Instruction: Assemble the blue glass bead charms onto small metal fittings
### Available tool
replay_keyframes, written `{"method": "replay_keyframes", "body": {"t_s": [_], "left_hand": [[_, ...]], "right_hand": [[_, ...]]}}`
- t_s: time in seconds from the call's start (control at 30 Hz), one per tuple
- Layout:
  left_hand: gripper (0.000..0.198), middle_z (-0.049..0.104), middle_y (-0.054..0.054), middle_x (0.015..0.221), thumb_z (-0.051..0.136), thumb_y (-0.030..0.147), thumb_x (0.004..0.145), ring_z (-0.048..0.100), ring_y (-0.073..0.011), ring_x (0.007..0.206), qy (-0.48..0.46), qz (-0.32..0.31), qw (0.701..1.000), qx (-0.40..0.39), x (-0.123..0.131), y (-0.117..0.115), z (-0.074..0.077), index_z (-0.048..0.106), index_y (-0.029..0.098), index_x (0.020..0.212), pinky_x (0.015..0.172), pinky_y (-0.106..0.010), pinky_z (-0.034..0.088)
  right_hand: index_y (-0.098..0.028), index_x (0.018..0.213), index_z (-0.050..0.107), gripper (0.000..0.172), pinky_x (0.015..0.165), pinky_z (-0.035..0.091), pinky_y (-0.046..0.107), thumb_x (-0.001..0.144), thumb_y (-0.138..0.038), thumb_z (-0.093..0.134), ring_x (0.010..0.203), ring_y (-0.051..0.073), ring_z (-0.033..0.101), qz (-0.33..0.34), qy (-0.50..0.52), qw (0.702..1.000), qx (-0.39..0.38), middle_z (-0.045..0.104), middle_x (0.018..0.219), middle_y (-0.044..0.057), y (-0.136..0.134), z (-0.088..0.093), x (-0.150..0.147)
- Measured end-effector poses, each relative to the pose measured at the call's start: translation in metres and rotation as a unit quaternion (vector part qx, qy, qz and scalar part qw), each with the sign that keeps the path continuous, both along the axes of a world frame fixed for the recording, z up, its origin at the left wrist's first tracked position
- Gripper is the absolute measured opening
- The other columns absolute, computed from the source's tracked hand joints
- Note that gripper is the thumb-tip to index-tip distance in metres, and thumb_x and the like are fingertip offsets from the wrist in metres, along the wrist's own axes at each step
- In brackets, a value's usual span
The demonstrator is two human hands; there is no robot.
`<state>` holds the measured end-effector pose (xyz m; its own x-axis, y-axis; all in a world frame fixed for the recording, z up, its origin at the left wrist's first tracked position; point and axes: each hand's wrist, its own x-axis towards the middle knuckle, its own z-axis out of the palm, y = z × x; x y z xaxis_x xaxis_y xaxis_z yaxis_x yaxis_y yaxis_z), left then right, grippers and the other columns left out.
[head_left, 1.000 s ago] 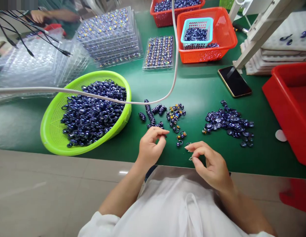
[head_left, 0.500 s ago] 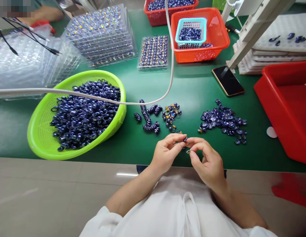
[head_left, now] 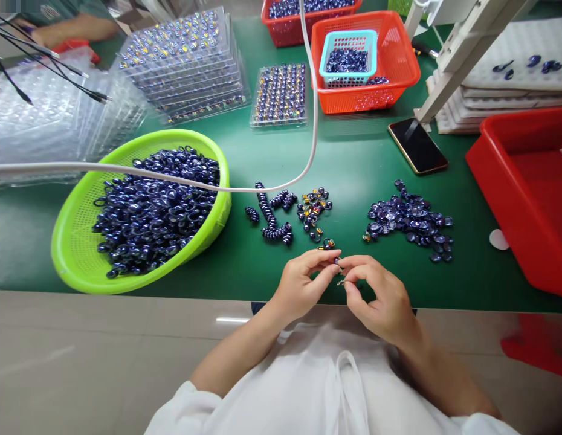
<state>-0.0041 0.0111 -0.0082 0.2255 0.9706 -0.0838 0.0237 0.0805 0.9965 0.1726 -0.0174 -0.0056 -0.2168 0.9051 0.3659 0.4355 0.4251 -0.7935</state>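
Close to the table's front edge, my left hand is closed in a pinch on a small shiny dark-blue part, partly covered by the fingertips. My right hand meets it from the right, index fingertip against the part. Between its thumb and fingers shows a tiny metallic piece. Just beyond the hands lie blue parts with gold-coloured bits. Left of these are rows of stacked dark-blue rings. Flat round dark-blue pieces form a loose heap to the right.
A green basket heaped with dark-blue rings stands left, a white cable crossing above it. Clear trays of parts, an orange basket and a phone lie farther back. A red bin stands right. Another person's arm shows far left.
Both hands have shifted very slightly left and the tiny metallic piece sits a little lower. More of the blue-and-gold part just beyond my fingers shows. Both pinches stay closed.
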Motion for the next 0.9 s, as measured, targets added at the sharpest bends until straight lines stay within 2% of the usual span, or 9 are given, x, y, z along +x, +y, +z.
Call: {"method": "replay_keyframes", "body": {"t_s": [0.23,0.43,0.6,0.73,0.9], "left_hand": [[0.024,0.075,-0.009,0.1,0.069,0.025,0.089,0.074,-0.0182,0.086,-0.041,-0.006,0.999,0.014,0.001,-0.008,-0.005,0.075,0.017,0.111,0.081,-0.028,0.061],[0.02,0.079,-0.007,0.097,0.071,0.02,0.088,0.073,-0.0165,0.084,0.019,-0.01,0.994,0.112,-0.002,-0.004,-0.007,0.078,0.021,0.107,0.081,-0.026,0.058],[0.023,0.078,-0.006,0.092,0.069,0.015,0.089,0.071,-0.0158,0.083,0.02,-0.041,0.986,0.161,-0.005,0.002,-0.006,0.078,0.022,0.11,0.077,-0.026,0.058],[0.024,0.079,-0.007,0.093,0.069,0.015,0.089,0.072,-0.0159,0.082,0.024,-0.046,0.986,0.157,-0.006,0.002,-0.006,0.078,0.022,0.111,0.077,-0.026,0.058],[0.019,0.08,-0.007,0.091,0.073,0.018,0.087,0.073,-0.0169,0.079,0.042,-0.021,0.991,0.125,-0.006,-0.001,-0.008,0.079,0.021,0.104,0.075,-0.027,0.058]], "right_hand": [[-0.023,0.082,0.054,0.013,0.073,0.047,0.025,0.09,-0.013,0.054,0.078,0.013,0.06,-0.072,0.053,0.99,-0.113,0.063,0.084,-0.002,0.008,0.01,-0.002],[-0.022,0.079,0.053,0.013,0.066,0.042,0.025,0.09,-0.016,0.055,0.071,0.012,0.054,-0.061,0.056,0.987,-0.141,0.057,0.078,-0.003,0.012,0.009,-0.006],[-0.022,0.077,0.052,0.014,0.064,0.04,0.025,0.089,-0.017,0.055,0.069,0.012,0.053,-0.033,0.036,0.983,-0.179,0.056,0.075,-0.004,0.014,0.012,-0.003],[-0.022,0.077,0.052,0.014,0.064,0.041,0.024,0.089,-0.019,0.056,0.07,0.012,0.054,-0.027,0.038,0.975,-0.218,0.057,0.074,-0.004,0.017,0.012,-0.001],[-0.022,0.078,0.056,0.012,0.063,0.042,0.024,0.09,-0.023,0.057,0.071,0.013,0.055,-0.038,0.05,0.964,-0.257,0.058,0.074,-0.003,0.016,0.008,-0.002]]}}
